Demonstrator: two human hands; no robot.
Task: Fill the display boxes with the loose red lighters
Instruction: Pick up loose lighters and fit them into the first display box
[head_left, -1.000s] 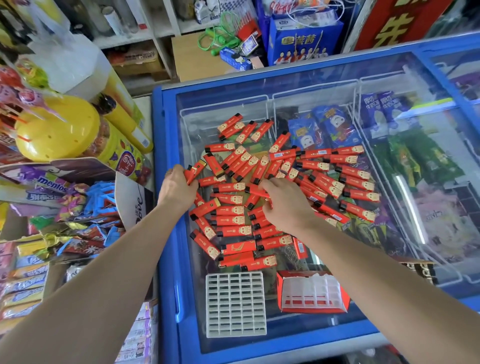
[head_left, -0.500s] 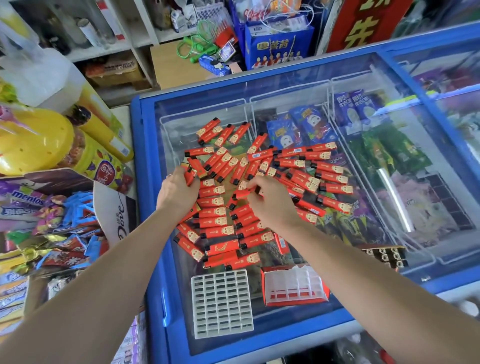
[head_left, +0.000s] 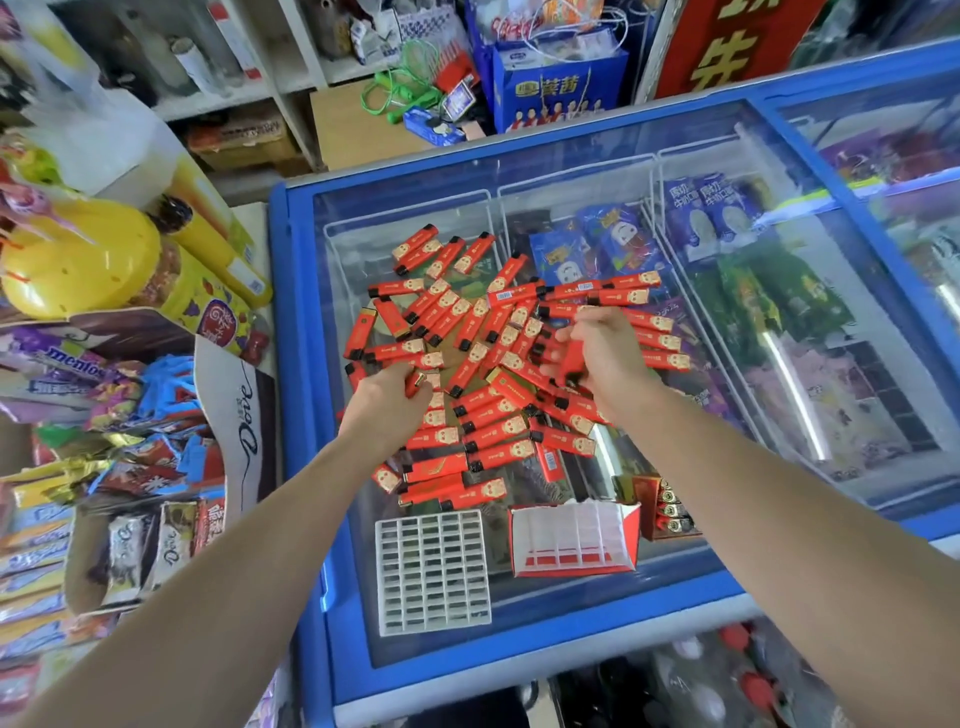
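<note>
Lying scattered on the glass lid of the blue freezer (head_left: 291, 364), the loose red lighters (head_left: 498, 431) form one pile. Left hand (head_left: 387, 402): grip closed round one lighter. Right hand (head_left: 605, 353): grip closed round another. White grid tray (head_left: 432, 571) and red display box (head_left: 574, 540) sit nearer, beside each other.

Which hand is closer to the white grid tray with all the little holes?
The left hand. It sits in the lighter pile beyond the white grid tray, almost straight above it in the picture. The right hand is farther up and off to the right, holding a red lighter.
</note>
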